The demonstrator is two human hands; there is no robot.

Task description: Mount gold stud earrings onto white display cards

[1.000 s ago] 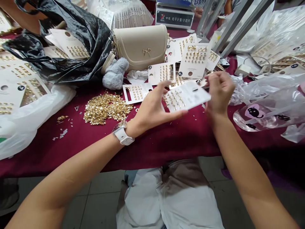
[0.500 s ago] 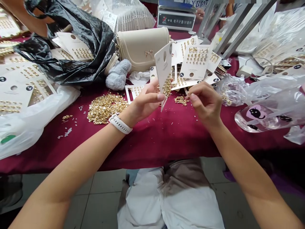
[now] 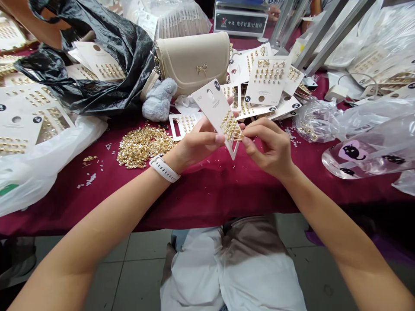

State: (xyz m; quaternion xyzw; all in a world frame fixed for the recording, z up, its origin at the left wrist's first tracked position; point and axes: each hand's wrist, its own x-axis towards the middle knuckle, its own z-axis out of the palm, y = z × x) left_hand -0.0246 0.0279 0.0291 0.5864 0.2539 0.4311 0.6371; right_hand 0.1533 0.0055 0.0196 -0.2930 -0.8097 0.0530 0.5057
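Observation:
My left hand (image 3: 202, 140), with a white watch strap at the wrist, holds a white earring card (image 3: 215, 108) upright and tilted, its gold studs facing partly toward me. My right hand (image 3: 267, 144) is pinched at the card's lower right corner; whatever small piece lies between its fingertips is too small to name. Left of the card, a heap of small gold pieces (image 3: 141, 147) lies on the dark red cloth (image 3: 194, 194). Another carded set (image 3: 186, 123) lies flat behind my left hand. More cards of gold earrings (image 3: 267, 80) are piled behind my right hand.
A beige bag (image 3: 194, 58) with a grey fluffy charm (image 3: 158, 101) stands behind. Black plastic (image 3: 132, 56) and white plastic (image 3: 35, 172) are at the left. A clear bottle (image 3: 356, 160) lies at the right. A scale (image 3: 240, 21) and metal posts (image 3: 324, 36) stand at the back.
The card in my left hand has turned to show more of its face and leans to the left. My right hand has moved left and now meets the card's lower corner.

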